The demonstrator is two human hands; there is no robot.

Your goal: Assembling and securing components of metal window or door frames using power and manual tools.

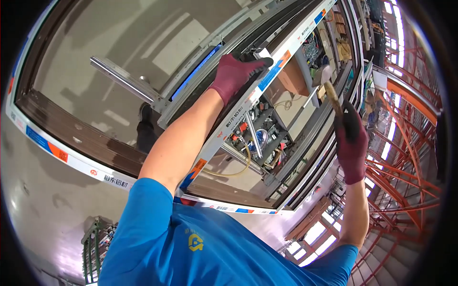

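A large brown metal frame (81, 139), its edges covered in white film with blue and orange patches, lies in front of me. My left hand (236, 76), in a maroon glove with dark fingertips, is closed at the frame's middle bar (241, 112). Its thumb and fingers pinch a small white block (262, 54) against the bar; the fingers are partly hidden. Raised on the right, my right hand (352, 140) wears a matching glove and grips a hammer (333, 97) by its wooden handle. The hammer's pale head is blurred and stands apart from the bar.
Through the frame's opening show trays of small hardware (262, 136), a cardboard box (292, 76) and a yellowish hose (238, 171). A metal rail (121, 78) juts out beneath the left opening. A green rack (93, 248) stands at the lower left, and orange steelwork (405, 138) rises on the right.
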